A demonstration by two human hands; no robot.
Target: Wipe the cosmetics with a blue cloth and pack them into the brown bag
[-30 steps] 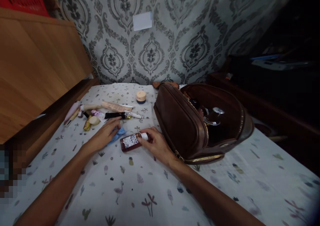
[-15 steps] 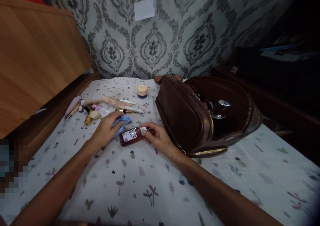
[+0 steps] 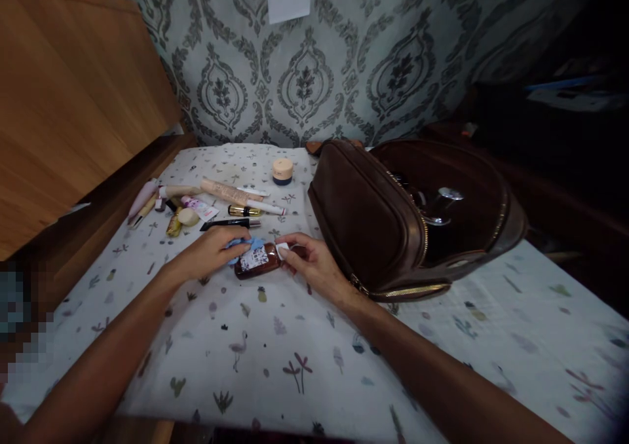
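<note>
A bottle of dark red-brown liquid (image 3: 265, 267) with a patterned label and a white cap lies tilted low over the patterned cloth. My right hand (image 3: 307, 257) pinches it by the cap end. In my left hand (image 3: 219, 251) is a crumpled blue cloth (image 3: 255, 241), pressed against the bottle's upper left side. Just beyond my left hand lies a black tube with a silvery end (image 3: 240, 222), and behind it a black-and-gold tube (image 3: 244, 211).
A brown leather bag (image 3: 363, 221) stands unzipped on the right, with shiny items inside. Tubes, a yellow bottle (image 3: 174, 224) and a cream sponge (image 3: 188, 217) lie left. A beige jar (image 3: 282, 171) sits near the wall. A wooden cabinet (image 3: 83, 71) rises at left.
My left hand has brought the blue cloth rightward onto the bottle. The black tube behind that hand now shows. My right hand keeps its pinch at the cap. The view has shifted slightly.
</note>
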